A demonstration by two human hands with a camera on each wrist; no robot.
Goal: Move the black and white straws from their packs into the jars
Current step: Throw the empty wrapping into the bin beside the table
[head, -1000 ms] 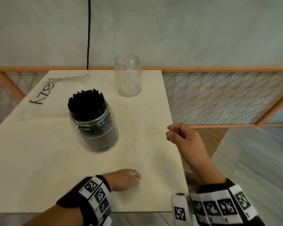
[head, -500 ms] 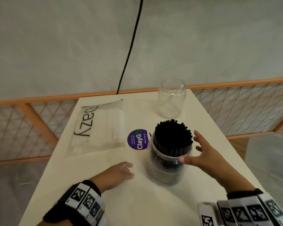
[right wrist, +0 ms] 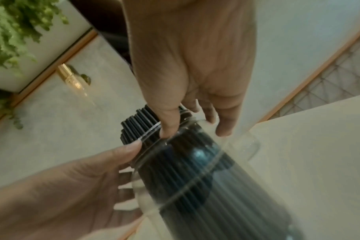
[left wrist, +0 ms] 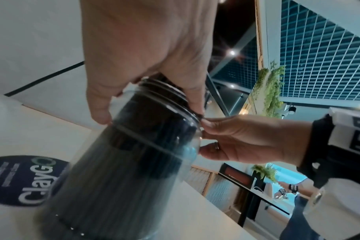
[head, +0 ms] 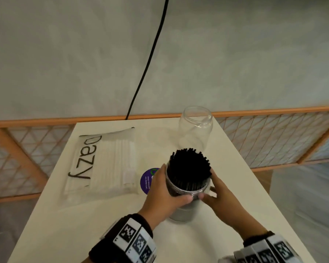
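A clear jar [head: 182, 211] packed with black straws [head: 189, 166] stands near the middle of the table. My left hand [head: 165, 188] wraps round its left side just under the rim. On the right side, my right hand [head: 211, 186] holds the jar's neck with thumb and fingers. In the left wrist view, the left hand [left wrist: 150, 91] curls over the jar [left wrist: 134, 154]. In the right wrist view, the right hand [right wrist: 193, 123] clasps the rim of the jar [right wrist: 195, 170]. An empty clear jar [head: 196, 128] stands at the far edge. A clear pack of white straws [head: 106, 164] lies flat to the left.
A round purple sticker [head: 146, 182] is on the white table [head: 84, 224] between the pack and the full jar. Beyond the table an orange lattice fence [head: 273, 133] runs along the wall. A black cable [head: 150, 54] hangs down the wall.
My left hand rose off the table and took the jar of black straws. The right hand closed in on the jar's other side. The view has tilted up.
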